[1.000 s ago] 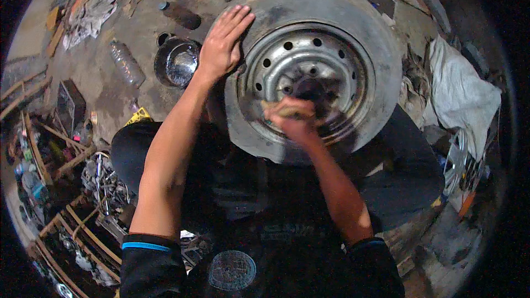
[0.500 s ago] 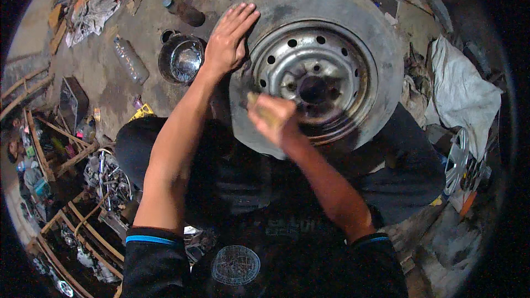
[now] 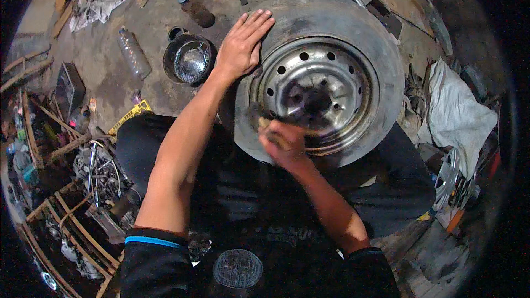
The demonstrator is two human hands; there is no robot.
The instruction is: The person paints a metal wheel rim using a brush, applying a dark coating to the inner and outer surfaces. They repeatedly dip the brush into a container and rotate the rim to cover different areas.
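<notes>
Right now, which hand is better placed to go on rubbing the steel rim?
The right hand, probably: it lies on the rim's lower edge, closed on a small yellowish pad. The left hand rests flat on the tyre.

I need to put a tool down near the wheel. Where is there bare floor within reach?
Bare floor lies between the plastic bottle, the metal bowl and the left hand flat on the tyre. The person's left side is crowded with scrap metal; to the right lies a white cloth. The right hand works at the rim.
</notes>
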